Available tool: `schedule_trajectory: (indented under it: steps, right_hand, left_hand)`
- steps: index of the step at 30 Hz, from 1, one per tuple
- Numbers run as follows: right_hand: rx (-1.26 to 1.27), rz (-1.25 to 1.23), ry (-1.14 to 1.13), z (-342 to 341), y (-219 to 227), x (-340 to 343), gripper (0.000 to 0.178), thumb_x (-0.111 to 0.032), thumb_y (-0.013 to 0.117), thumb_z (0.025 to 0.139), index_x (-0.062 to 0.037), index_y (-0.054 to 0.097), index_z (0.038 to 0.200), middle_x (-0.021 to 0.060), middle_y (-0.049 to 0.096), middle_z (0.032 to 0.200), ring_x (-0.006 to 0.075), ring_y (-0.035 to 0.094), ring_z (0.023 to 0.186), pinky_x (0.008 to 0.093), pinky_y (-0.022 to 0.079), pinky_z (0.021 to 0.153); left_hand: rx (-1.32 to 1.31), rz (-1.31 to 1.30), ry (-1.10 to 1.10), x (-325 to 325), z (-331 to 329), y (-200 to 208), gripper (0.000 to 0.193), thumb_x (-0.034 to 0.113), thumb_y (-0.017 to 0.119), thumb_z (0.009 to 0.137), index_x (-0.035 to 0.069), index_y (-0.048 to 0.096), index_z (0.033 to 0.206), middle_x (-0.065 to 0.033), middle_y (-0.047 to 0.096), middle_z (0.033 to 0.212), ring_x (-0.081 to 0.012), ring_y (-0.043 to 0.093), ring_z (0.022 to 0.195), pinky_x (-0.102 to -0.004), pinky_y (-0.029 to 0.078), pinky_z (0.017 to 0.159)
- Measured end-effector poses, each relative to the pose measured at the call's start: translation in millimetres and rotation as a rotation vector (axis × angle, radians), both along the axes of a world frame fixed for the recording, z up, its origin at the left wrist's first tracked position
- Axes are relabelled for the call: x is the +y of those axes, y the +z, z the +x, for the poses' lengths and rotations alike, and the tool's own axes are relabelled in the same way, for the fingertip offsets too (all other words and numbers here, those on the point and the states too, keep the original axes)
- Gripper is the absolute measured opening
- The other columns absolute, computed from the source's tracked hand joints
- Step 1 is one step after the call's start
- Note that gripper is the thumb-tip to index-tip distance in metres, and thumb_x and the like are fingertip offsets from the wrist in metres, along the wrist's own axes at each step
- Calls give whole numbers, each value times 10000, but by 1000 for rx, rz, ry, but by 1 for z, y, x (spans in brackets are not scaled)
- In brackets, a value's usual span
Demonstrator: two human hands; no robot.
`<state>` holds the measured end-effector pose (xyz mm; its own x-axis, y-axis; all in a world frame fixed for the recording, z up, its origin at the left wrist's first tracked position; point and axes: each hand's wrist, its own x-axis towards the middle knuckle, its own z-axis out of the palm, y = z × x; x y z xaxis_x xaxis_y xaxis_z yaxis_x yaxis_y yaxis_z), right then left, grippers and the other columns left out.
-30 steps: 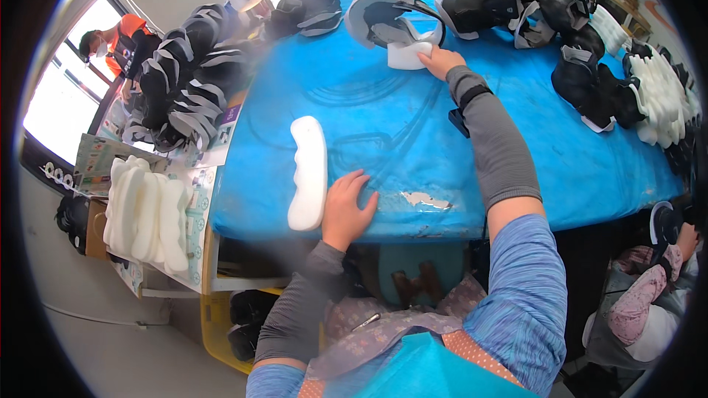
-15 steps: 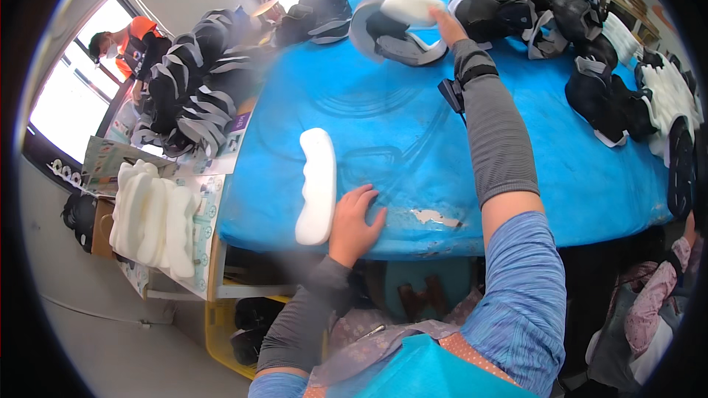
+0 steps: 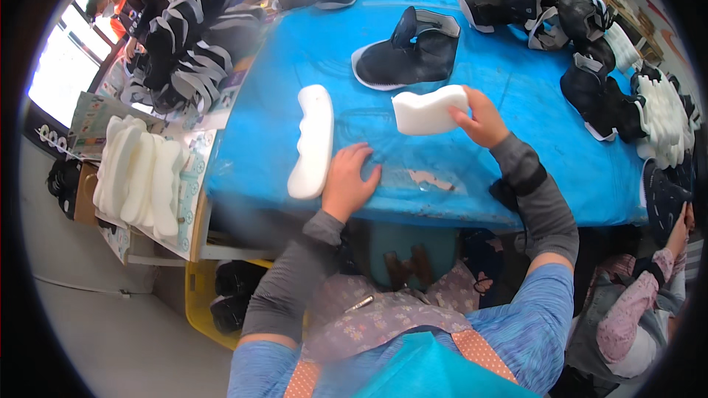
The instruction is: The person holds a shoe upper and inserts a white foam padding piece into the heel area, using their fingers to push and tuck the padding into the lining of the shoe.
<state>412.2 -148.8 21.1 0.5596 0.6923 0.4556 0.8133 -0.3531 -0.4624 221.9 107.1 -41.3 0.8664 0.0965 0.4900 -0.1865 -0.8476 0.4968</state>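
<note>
My right hand (image 3: 483, 119) grips the right end of a white foam piece (image 3: 424, 110) with a wavy edge, thumb on top, held over the blue-covered table. Just beyond it a black shoe upper (image 3: 413, 55) with a pale lower rim lies on its side, apart from my hand. My left hand (image 3: 349, 183) rests on the table near the front edge, fingers spread and holding nothing. Beside it, on its left, lies a second white foam piece (image 3: 313, 140) with notches along its left edge.
Several white foam pieces (image 3: 140, 177) lie on a side table at left. Behind them are rows of black-and-grey shoe uppers (image 3: 188, 51). More uppers (image 3: 501, 4) and foam pieces (image 3: 658, 114) line the right side. A co-worker's hand (image 3: 680, 230) holds a black shoe at right.
My right hand has come back toward me with the foam piece, away from the shoe upper. The upper now shows its black side. My left hand stays beside the other foam piece.
</note>
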Motion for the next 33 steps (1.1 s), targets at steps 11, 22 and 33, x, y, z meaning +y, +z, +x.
schedule_trajectory:
  steps: [11,22,33]
  right_hand:
    - [730,879,-268,-207,-47,-135,456,-246,635,861,37,563,1212,89,640,1109,168,604,999,317,481,885]
    - [837,919,-725,-390,-113,-206,360,-191,618,890,35,592,1170,82,647,1102,160,591,1018,299,451,912]
    - [756,972,-735,-376,-101,-224,375,-154,625,903,47,558,1212,84,628,1143,161,586,1036,300,451,924]
  left_hand:
    - [519,-296,-177,-3,40,20,459,285,692,855,64,600,1246,-142,585,1302,-329,542,1192,-380,425,1006]
    - [-85,1008,3,-18,233,139,516,87,512,902,285,495,1377,-20,346,1544,-275,277,1445,-558,291,1122]
    - [-264,1171,-165,-12,212,163,208,214,615,886,137,559,1072,-49,647,1154,-185,488,1293,-515,225,1155]
